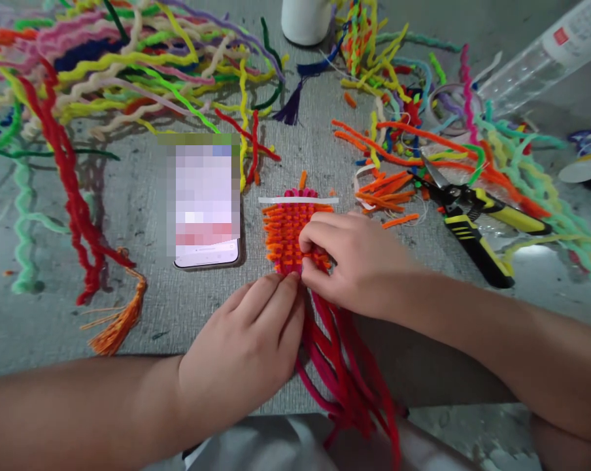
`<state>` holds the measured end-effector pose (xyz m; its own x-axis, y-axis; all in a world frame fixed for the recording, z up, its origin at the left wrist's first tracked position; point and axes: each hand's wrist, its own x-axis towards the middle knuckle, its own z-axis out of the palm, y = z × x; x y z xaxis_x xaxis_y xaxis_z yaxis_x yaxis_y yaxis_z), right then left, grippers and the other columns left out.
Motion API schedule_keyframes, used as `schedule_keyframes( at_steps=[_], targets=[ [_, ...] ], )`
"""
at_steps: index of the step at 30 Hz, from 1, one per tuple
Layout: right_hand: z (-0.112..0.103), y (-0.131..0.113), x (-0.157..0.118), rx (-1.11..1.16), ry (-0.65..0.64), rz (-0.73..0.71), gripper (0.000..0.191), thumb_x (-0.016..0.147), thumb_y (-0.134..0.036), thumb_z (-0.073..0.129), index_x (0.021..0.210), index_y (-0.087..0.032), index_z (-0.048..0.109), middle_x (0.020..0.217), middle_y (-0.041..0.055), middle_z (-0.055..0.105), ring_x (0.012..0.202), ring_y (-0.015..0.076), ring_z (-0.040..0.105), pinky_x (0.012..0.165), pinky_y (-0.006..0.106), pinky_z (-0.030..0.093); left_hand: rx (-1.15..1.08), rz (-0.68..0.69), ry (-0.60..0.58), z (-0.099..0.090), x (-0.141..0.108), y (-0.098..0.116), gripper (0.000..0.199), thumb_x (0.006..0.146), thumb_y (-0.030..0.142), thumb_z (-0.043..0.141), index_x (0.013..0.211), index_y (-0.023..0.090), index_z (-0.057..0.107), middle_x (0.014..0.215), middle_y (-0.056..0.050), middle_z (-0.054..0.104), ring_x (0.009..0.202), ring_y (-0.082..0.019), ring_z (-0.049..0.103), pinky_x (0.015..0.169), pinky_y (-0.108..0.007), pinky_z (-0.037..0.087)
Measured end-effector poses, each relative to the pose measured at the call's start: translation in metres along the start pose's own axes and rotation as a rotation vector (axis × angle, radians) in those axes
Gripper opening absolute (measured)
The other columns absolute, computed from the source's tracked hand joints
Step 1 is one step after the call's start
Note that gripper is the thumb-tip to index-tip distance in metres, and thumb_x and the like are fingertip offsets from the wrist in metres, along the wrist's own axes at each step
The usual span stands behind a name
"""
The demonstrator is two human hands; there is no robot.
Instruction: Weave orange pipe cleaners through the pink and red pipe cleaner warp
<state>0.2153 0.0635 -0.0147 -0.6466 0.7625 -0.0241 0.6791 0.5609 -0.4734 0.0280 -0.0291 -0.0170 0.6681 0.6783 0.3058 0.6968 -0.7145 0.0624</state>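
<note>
A woven piece of orange and pink pipe cleaners (288, 229) lies in the middle of the table, a white strip (298, 200) across its far end. Long red and magenta pipe cleaners (344, 366) trail from its near end over the table edge. My left hand (256, 327) pinches the near end of the weave, its fingers pressed together. Over the right side of the weave, my right hand (347, 258) is curled, thumb and forefinger bent close together on the orange ends. Its fingers partly hide the weave, and what exactly they pinch is hard to see.
A phone (207, 252) with a blurred screen lies left of the weave. Yellow-black pruning shears (476, 216) and cut orange pieces (386, 190) are at the right. Piles of coloured pipe cleaners (129, 65), an orange tassel (121, 320), a white bottle (305, 19) and a clear tube (535, 62) surround them.
</note>
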Motion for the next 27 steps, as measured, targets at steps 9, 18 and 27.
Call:
schedule_keyframes(
  at_steps=[9,18,27],
  targets=[
    [-0.003,0.008,0.004,-0.066,-0.028,-0.12,0.015,0.094,-0.026,0.059,0.082,-0.017,0.062,0.083,0.0022,0.066,0.078,0.0173,0.056,0.077,0.034,0.033,-0.028,0.014,0.024,0.0,0.002,-0.002,0.035,0.098,0.005,0.042,0.105,0.005,0.076,0.112,-0.014,0.079,0.093,-0.029,0.072,0.073,-0.04,0.067],
    [-0.006,0.011,0.005,-0.138,-0.056,-0.168,0.025,0.099,-0.027,0.053,0.083,-0.018,0.069,0.082,0.0045,0.07,0.077,0.0179,0.057,0.07,0.034,0.031,-0.049,0.033,-0.01,-0.002,0.001,-0.003,0.038,0.099,0.005,0.038,0.108,0.005,0.075,0.113,-0.015,0.078,0.087,-0.025,0.071,0.076,-0.037,0.067],
    [0.006,-0.007,0.002,-0.13,0.039,0.027,0.017,0.09,-0.03,0.059,0.078,-0.019,0.06,0.078,0.0019,0.065,0.075,0.0181,0.055,0.078,0.037,0.028,0.145,-0.077,-0.06,-0.002,-0.006,0.001,0.032,0.093,0.011,0.054,0.119,0.002,0.072,0.129,-0.022,0.071,0.102,-0.034,0.069,0.072,-0.044,0.065]
  ],
)
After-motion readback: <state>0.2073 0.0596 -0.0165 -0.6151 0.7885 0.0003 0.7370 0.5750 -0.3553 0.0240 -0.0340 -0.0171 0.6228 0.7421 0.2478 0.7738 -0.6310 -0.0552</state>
